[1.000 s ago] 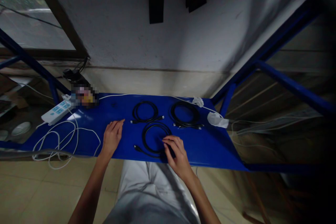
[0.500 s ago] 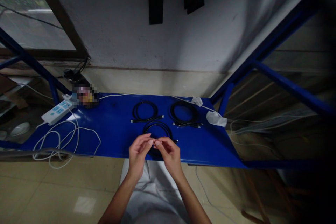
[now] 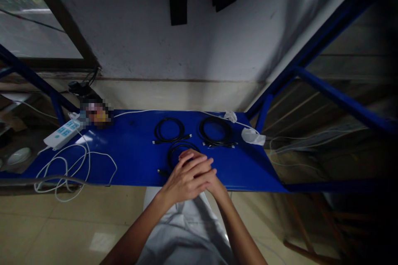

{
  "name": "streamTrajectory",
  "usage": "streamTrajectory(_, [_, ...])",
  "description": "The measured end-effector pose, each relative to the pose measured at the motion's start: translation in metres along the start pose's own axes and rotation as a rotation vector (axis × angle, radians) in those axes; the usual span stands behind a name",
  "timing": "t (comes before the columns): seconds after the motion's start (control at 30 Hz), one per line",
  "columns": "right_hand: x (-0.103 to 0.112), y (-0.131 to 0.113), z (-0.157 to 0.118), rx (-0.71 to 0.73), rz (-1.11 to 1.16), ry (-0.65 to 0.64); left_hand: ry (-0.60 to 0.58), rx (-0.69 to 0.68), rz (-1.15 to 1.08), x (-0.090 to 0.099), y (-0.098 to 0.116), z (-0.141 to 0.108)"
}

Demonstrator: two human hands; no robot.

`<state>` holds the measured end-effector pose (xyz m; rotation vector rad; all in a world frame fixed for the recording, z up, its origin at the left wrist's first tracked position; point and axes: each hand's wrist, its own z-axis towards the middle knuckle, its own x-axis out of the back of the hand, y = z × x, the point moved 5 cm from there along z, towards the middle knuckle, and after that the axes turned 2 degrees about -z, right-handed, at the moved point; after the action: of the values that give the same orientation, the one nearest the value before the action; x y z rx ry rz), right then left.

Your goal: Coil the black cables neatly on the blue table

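My left hand (image 3: 188, 179) lies across the back of my right hand (image 3: 215, 186), its fingers stretched out and slightly apart, holding no object that shows. Most of the right hand is covered, so its fingers cannot be made out. Just beyond both hands, and partly hidden by them, is a coiled black cable (image 3: 169, 158) with a plug showing at its left. Farther back on the blue table (image 3: 133, 161) lie a second black cable coil (image 3: 156, 126) and, to its right, a thicker black coil (image 3: 200, 128) with several plug ends at its front.
A white power strip (image 3: 60, 134) with a tangled white cord (image 3: 88, 161) occupies the table's left end. Crumpled white pieces (image 3: 253, 136) lie at the right rear. Blue frame bars (image 3: 264, 118) rise at both sides, and a wall (image 3: 146, 41) stands behind.
My fingertips were together over the near coil; now the hands have come together, the left laid over the right. The view has shifted slightly. The cable coils have stayed in place.
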<state>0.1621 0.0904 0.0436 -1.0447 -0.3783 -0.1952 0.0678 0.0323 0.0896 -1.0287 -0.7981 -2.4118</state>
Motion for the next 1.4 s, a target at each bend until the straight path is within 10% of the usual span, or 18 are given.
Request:
streamTrajectory(0.17, [0.015,0.021,0.043,0.066,-0.023,-0.265,0.108,0.299,0.074,0.013,-0.079,0.002])
streamTrajectory(0.37, [0.022,0.044,0.073,0.164,-0.187,-0.358,-0.053,0.447,0.225,0.006,-0.128,-0.017])
streamTrajectory(1.4, [0.008,0.048,0.064,0.16,-0.152,-0.433,-0.128,0.336,0.341,-0.006,-0.121,-0.004])
